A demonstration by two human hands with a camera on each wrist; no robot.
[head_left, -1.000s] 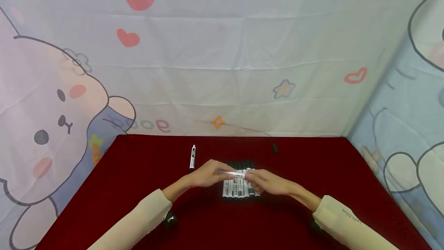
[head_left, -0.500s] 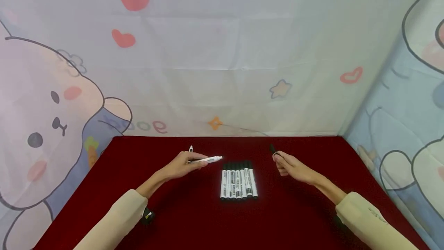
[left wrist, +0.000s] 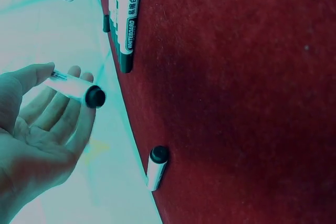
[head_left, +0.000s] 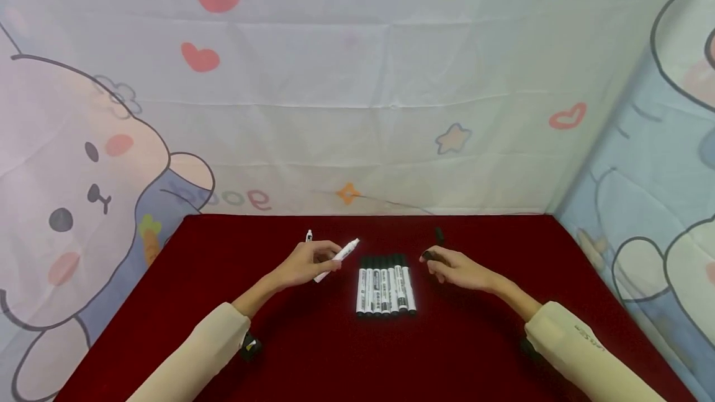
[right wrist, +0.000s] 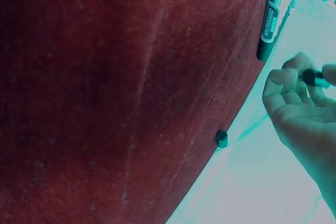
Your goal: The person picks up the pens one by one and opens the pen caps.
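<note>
My left hand (head_left: 304, 262) pinches a white whiteboard marker (head_left: 346, 249) between thumb and fingers, tilted up to the right. The marker has no cap on its tip, and its black end (left wrist: 95, 97) faces the left wrist camera. Off to the right, my right hand (head_left: 460, 270) holds a small black marker cap (right wrist: 313, 77) between thumb and fingers. Between the hands, several capped whiteboard markers (head_left: 385, 290) lie side by side in a row, black caps pointing away from me. Neither hand touches the row.
Behind my left hand lies another white marker (head_left: 309, 236), partly hidden. A second black cap (head_left: 439, 236) rests on the dark red tablecloth (head_left: 385, 358) beyond my right hand. A printed cloth (head_left: 335, 79) hangs behind the table.
The hands were together on the marker over the row, then parted, the cap going right with my right hand. Since then, they have come slightly closer and the marker has tilted more steeply.
</note>
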